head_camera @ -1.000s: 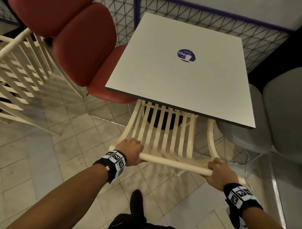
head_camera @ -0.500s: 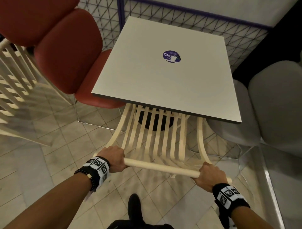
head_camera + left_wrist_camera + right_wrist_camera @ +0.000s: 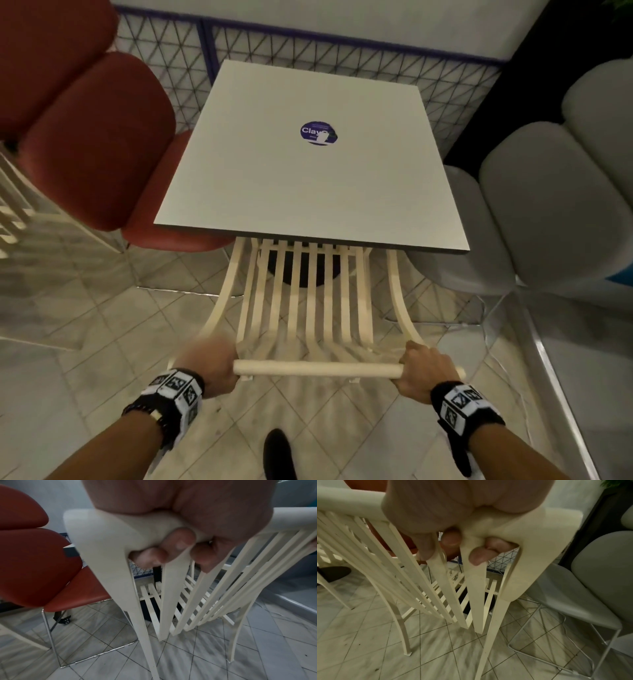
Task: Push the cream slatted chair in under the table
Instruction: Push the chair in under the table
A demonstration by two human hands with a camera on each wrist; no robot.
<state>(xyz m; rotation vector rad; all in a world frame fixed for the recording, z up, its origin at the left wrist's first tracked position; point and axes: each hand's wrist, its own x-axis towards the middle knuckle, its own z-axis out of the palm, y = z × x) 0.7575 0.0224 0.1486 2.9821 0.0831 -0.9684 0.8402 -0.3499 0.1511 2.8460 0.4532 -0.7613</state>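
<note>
The cream slatted chair [image 3: 308,308] stands in front of me with its seat partly hidden under the square grey table [image 3: 308,192]. Its round top rail [image 3: 318,368] runs level between my hands. My left hand [image 3: 209,363] grips the rail's left end; in the left wrist view its fingers [image 3: 181,543] curl under the chair [image 3: 106,536]. My right hand [image 3: 423,371] grips the right end, and the right wrist view shows its fingers [image 3: 479,555] wrapped under the chair [image 3: 513,534].
A red padded chair [image 3: 96,144] stands left of the table, a grey padded chair [image 3: 534,205] on the right. Another cream slatted chair [image 3: 13,212] is at the far left. A wire mesh fence [image 3: 342,58] runs behind the table. My black shoe [image 3: 279,452] is on the tiled floor.
The chair has swung round to face the table squarely, its rail now level instead of slanted. Both hands kept their grip on the rail.
</note>
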